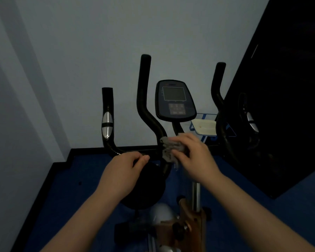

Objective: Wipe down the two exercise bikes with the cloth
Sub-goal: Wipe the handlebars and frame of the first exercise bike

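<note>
Fingers: right hand (193,157) grips the crumpled grey cloth (168,149) against the black handlebar stem, fingers (178,152) curled over the wad; left hand (124,170) rests on the low black crossbar (135,149), fingers bent round it, seemingly to steady the bike.
Cloth: bunched at the centre junction of the black exercise bike (145,110), just below the console post, touching the bar.
Near hazards: chrome seat post (195,191) and brown frame block (193,220) stand close under the right forearm; a wide wiping stroke could knock the arm against them.
Grip risk: the cloth is a loose wad, so part may slip free and drop to the blue floor (71,188).
Far hazards: oval dark console with grey screen (175,100) sits just above the cloth; an upward stroke may press its buttons or push it off angle.
Coverage risk: tall curved black handles (144,84) and silver pulse sensors (106,124) could be missed in this dim light.
Second bike: not identifiable with certainty; a dark shape stands at the right.
</note>
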### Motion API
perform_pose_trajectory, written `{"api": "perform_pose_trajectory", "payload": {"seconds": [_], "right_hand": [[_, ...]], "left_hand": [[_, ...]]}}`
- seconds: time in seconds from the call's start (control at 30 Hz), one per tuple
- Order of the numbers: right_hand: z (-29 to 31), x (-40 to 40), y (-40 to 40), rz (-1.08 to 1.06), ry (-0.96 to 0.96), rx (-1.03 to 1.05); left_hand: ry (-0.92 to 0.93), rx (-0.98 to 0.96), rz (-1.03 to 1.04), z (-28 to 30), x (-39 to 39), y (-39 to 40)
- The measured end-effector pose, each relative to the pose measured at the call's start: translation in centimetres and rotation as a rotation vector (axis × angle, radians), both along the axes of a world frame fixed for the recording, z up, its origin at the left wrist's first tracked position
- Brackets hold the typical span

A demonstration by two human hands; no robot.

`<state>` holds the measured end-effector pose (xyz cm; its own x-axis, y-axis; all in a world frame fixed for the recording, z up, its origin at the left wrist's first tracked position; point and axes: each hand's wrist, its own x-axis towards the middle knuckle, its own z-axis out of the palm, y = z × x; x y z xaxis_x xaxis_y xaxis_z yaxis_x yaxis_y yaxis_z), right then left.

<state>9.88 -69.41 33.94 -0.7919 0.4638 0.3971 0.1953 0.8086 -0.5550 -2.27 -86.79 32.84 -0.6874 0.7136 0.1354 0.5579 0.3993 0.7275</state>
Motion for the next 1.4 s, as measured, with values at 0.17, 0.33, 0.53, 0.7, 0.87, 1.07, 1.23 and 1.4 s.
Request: {"api": "perform_pose_trajectory", "payload": {"seconds": [0.17, 0.33, 0.53, 0.7, 0.87, 1.07, 1.23, 1.4], "right_hand": [[-0.1, 0.8, 1.5, -0.149, -0.198, 0.453], [0.1, -2.4, 0.9, -0.236, -0.164, 0.309], [-1.6, 0.8, 0.3, -0.185, -0.138, 0.282], [-0.8, -1.3, 0.8, -0.22, -0.177, 0.236], [-1.6, 2.0, -0.3, -0.087, -0.229, 0.132], [-0.6, -0.6, -0.2, -0.227, -0.14, 0.126], [-2.4, 1.7, -2.5, -0.241, -0.049, 0.164], [-0.5, -0.8, -1.0, -0.302, -0.111, 0.139]], "left_hand": [[0.015, -0.013, 0.003, 0.2, 0.1, 0.0], [0.03, -0.026, 0.01, 0.2, 0.2, 0.1], [0.024, -0.019, 0.007, 0.1, 0.2, 0.0], [0.005, -0.025, 0.008, 0.2, 0.1, 0.0], [0.019, -0.039, 0.007, 0.1, 0.2, 0.2], [0.044, -0.044, 0.006, 0.5, 0.3, 0.0], [0.048, -0.049, 0.008, 0.4, 0.5, 0.0], [0.054, -0.053, -0.004, 0.5, 0.4, 0.0]]}}
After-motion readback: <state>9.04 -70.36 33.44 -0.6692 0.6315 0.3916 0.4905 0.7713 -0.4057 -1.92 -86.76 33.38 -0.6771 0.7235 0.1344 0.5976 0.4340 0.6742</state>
